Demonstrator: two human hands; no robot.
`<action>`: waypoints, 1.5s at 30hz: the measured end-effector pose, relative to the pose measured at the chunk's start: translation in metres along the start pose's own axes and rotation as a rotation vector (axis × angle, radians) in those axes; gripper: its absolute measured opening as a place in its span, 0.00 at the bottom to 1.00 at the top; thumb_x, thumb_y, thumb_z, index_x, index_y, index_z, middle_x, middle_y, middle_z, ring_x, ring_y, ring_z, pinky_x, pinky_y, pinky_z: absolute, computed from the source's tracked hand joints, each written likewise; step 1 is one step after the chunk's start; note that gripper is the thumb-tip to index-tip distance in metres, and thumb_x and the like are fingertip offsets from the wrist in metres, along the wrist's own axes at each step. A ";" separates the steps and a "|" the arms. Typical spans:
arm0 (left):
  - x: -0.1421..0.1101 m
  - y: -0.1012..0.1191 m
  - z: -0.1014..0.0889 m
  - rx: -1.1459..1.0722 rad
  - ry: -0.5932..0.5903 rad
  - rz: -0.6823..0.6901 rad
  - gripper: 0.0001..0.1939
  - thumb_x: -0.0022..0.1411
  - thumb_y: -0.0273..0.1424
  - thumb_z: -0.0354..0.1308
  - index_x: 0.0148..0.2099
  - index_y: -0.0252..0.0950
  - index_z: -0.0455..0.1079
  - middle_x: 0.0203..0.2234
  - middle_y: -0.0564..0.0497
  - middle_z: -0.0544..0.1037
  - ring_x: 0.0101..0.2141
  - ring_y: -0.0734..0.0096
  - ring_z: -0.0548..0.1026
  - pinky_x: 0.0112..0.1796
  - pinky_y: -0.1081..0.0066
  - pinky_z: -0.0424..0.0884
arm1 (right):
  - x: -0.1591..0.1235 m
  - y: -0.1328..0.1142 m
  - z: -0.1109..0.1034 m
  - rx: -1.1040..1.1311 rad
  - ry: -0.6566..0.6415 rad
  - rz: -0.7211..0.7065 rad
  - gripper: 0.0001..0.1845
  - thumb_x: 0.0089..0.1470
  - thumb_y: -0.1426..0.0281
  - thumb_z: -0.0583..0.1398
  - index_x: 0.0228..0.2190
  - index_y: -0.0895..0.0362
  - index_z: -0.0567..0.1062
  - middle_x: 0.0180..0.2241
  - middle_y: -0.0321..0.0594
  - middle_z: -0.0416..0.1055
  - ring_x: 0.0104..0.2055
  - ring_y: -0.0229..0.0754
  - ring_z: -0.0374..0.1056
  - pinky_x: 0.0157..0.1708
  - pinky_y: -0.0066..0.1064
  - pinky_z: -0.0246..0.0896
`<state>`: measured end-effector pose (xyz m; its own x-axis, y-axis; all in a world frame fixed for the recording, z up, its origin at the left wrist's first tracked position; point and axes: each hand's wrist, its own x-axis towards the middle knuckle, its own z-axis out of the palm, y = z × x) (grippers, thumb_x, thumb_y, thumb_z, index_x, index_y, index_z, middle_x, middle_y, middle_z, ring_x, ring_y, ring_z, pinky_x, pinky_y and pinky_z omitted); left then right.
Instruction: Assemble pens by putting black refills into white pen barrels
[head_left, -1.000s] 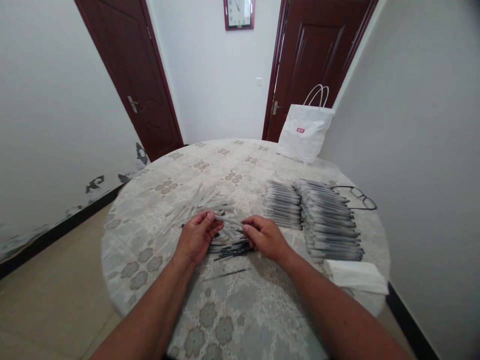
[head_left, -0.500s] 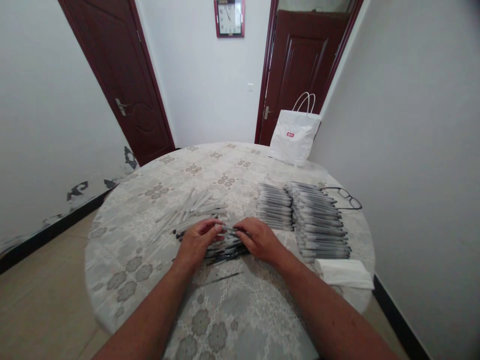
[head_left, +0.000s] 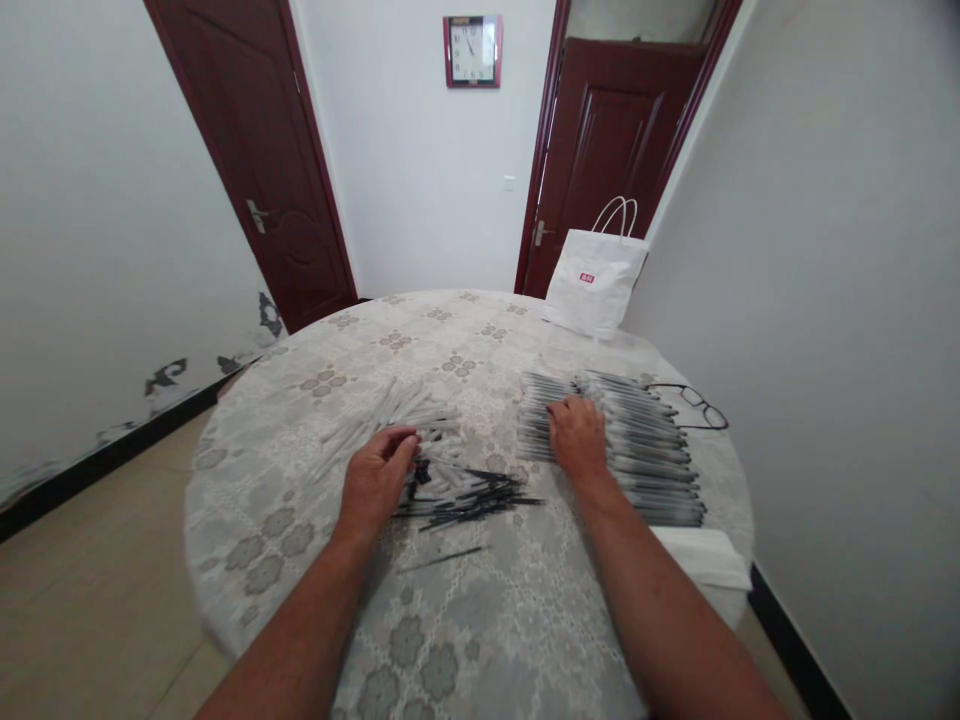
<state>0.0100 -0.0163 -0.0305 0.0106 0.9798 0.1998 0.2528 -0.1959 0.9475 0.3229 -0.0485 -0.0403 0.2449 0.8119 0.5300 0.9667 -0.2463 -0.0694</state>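
My right hand (head_left: 577,435) is over the shorter row of pens (head_left: 536,418), its fingers closed on a pen that the hand mostly hides. Beside it lies a longer, thicker stack of pens (head_left: 649,450) with grey-white barrels and dark ends. My left hand (head_left: 380,475) rests at the right side of the loose white pen barrels (head_left: 397,408), thumb and fingers drawn together; what is between them is hidden. Small black pen parts (head_left: 421,472) lie by its fingertips. Thin black refills (head_left: 480,497) form a pile between the hands. One single refill (head_left: 448,558) lies apart, nearer me.
The round table wears a patterned cloth (head_left: 480,640). A white paper bag (head_left: 596,285) stands at the far right. Black-framed glasses (head_left: 701,408) lie by the right edge, and a folded white sheet (head_left: 705,557) is below the thicker stack.
My hands were together over the refills, holding a pen piece between them. The right hand has moved right to the shorter row; the left has shifted slightly left. The view has tilted a little.
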 end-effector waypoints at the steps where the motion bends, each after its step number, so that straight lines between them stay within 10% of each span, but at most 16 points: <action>1: 0.001 -0.002 -0.002 0.043 0.017 0.015 0.18 0.60 0.44 0.59 0.46 0.37 0.77 0.35 0.46 0.82 0.36 0.58 0.81 0.37 0.63 0.77 | 0.001 0.001 0.002 -0.024 -0.015 0.013 0.11 0.64 0.70 0.56 0.42 0.54 0.79 0.40 0.46 0.70 0.47 0.51 0.60 0.42 0.38 0.49; 12: 0.019 -0.020 -0.029 0.310 0.131 0.124 0.10 0.60 0.36 0.57 0.42 0.43 0.77 0.37 0.47 0.82 0.41 0.56 0.79 0.48 0.55 0.71 | -0.002 0.004 0.010 -0.102 -0.098 0.071 0.12 0.65 0.70 0.55 0.41 0.57 0.78 0.40 0.50 0.72 0.47 0.52 0.63 0.41 0.38 0.52; 26: 0.010 -0.029 -0.022 0.938 -0.063 0.266 0.10 0.63 0.32 0.58 0.44 0.41 0.78 0.42 0.44 0.79 0.47 0.53 0.72 0.49 0.58 0.65 | -0.017 -0.036 -0.007 0.162 0.018 -0.372 0.12 0.65 0.71 0.53 0.40 0.57 0.77 0.36 0.47 0.71 0.44 0.50 0.62 0.47 0.38 0.54; 45: 0.006 -0.025 -0.014 0.983 -0.117 0.282 0.09 0.65 0.29 0.55 0.47 0.40 0.71 0.42 0.43 0.77 0.47 0.52 0.70 0.45 0.57 0.62 | -0.032 -0.058 -0.008 0.300 -0.199 -0.546 0.11 0.64 0.68 0.56 0.42 0.57 0.77 0.38 0.47 0.73 0.45 0.49 0.64 0.48 0.38 0.58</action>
<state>-0.0101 -0.0063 -0.0490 0.2730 0.9113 0.3082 0.9060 -0.3513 0.2362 0.2581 -0.0644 -0.0466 -0.3063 0.8678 0.3912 0.9275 0.3646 -0.0826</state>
